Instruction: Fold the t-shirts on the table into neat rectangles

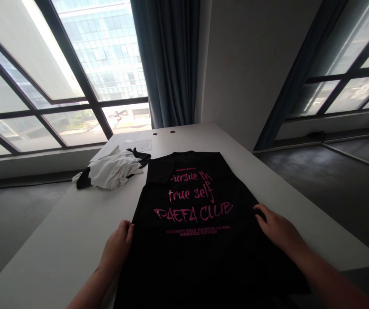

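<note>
A black T-shirt (190, 249) with pink lettering lies flat along the white table (58, 240), its sides folded in so it forms a long strip. My left hand (117, 246) rests at the shirt's left edge, fingers curled against the fabric. On the shirt's right edge my right hand (279, 229) lies palm down, fingers pointing inward. Neither hand lifts any cloth.
A crumpled pile of white and black garments (113, 169) sits at the far left of the table, with paper sheets (129, 141) behind it. Two cable holes (164, 132) mark the far end. Windows, a dark curtain (168, 60) and a wall stand beyond.
</note>
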{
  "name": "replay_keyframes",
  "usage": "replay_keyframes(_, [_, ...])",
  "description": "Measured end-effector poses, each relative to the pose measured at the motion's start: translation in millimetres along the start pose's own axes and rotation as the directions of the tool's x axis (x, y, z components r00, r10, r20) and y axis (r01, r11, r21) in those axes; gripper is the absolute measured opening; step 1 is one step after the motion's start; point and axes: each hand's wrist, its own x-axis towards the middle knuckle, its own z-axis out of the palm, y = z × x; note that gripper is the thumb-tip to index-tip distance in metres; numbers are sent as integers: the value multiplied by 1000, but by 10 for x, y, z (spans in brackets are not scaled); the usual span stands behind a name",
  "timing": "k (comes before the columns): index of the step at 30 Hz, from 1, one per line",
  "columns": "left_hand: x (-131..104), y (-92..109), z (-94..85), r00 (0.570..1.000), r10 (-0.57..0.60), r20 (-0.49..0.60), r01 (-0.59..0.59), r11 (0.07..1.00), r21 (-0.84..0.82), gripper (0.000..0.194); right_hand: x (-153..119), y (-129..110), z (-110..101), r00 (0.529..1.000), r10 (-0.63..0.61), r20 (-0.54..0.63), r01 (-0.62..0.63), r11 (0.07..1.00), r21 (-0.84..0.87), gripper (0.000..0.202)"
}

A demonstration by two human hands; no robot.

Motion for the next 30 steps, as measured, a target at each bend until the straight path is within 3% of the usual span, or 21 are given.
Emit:
replay_keyframes(4, [-64, 35, -117, 993, -87, 82, 89, 996, -19, 17, -45, 79, -62, 998, 13, 61, -10, 999, -42, 36])
replay_keyframes(7, [-172, 28, -206, 983, -77, 168, 88, 994, -61, 23, -153, 112, -116, 999, -42, 25, 43, 998, -43, 39])
replay_keyframes(10, [-318, -21, -316, 944, 85, 317, -42, 989, -140, 44, -316, 105, -225, 979, -197, 44, 197, 980, -6, 32])
replay_keyframes(13, [-451, -85, -428, 867, 258, 426, -187, 961, -201, 55, -511, 76, -379, 915, -368, 167, 359, 930, 82, 23])
replay_keyframes(15, [-509, -117, -481, 831, 307, 465, -222, 948, -229, 49, -631, 63, -480, 882, -391, 264, 370, 920, 128, 24])
replay_keyframes(18, [-553, -143, -508, 817, 319, 480, -204, 939, -277, 39, -748, 69, -589, 859, -356, 368, 319, 934, 158, 36])
replay_keyframes(21, [-572, -152, -494, 832, 302, 466, -129, 921, -368, 40, -773, 65, -644, 832, -363, 420, 301, 931, 208, 26])
replay_keyframes(24, [-595, -143, -500, 842, 209, 498, 64, 877, -475, 51, -744, 12, -674, 799, -398, 451, 291, 912, 289, 8])
replay_keyframes(27, [-634, -109, -550, 832, 84, 548, 289, 778, -557, 63, -716, -53, -716, 823, -374, 428, 234, 909, 344, 6])
replay_keyframes(30, [-684, -82, -598, 830, 22, 558, 378, 713, -590, 68, -711, -28, -775, 858, -288, 425, 128, 922, 365, 12])
